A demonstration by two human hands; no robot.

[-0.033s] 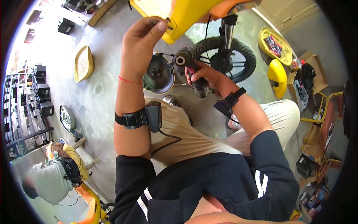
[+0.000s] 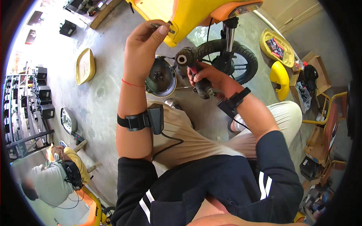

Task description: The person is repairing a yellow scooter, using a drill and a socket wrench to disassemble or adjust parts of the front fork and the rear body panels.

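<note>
My left hand (image 2: pixel 142 45) is raised at the lower edge of a yellow scooter body panel (image 2: pixel 184 20). Its thumb and fingers pinch a small dark metal piece (image 2: pixel 155 26), whose kind I cannot make out. Another small dark bit shows on the panel edge beside the thumb. My right hand (image 2: pixel 210 77) wraps round the grip of a black and red cordless power wrench (image 2: pixel 187 60). The round socket end faces up, apart from the panel. Below the panel stand the front fork (image 2: pixel 229 35) and black-tyred wheel (image 2: pixel 249 56).
A round dark basin (image 2: pixel 152 81) with small dark parts inside lies between my arms. Yellow panels (image 2: pixel 279 77) and an open cardboard box (image 2: pixel 318 67) lie at right. Another yellow piece (image 2: pixel 86 66) rests at left. A person (image 2: pixel 52 182) works at lower left.
The scene sits slightly lower in the picture, panel and floor things alike. Both hands keep their grips, with hardly any movement.
</note>
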